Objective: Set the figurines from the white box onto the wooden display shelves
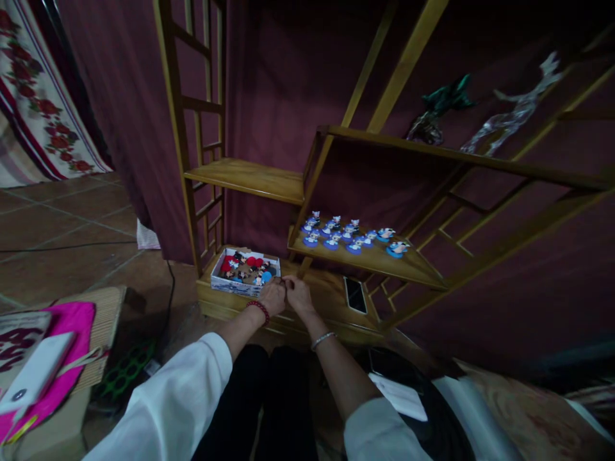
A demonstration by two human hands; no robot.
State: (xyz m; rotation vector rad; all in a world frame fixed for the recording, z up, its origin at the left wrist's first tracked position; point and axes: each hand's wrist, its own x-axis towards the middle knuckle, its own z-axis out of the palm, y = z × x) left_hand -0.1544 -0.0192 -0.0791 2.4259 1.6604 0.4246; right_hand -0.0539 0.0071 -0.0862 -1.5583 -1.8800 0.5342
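Observation:
My left hand (273, 297) and my right hand (298, 294) meet over the front of the low wooden shelf, fingers closed and pressed together. Whatever they pinch is too small and dark to make out. Just left of them stands an open cardboard box (232, 283) with a patterned outside. Several small toy figurines (254, 262), red, black and blue, lie jumbled inside it. Above and to the right, several figurines on round blue-purple bases (332, 241) stand in rows on a wooden shelf (413, 269).
A tablet or phone (355, 294) with a white frame lies right of my hands. Higher up, a glass statuette (509, 118) and a green ornament (444, 102) stand on the upper shelf (480, 161). At left, a bamboo-topped stand (110, 320) carries a pink cloth (84, 320) and a white device (36, 371).

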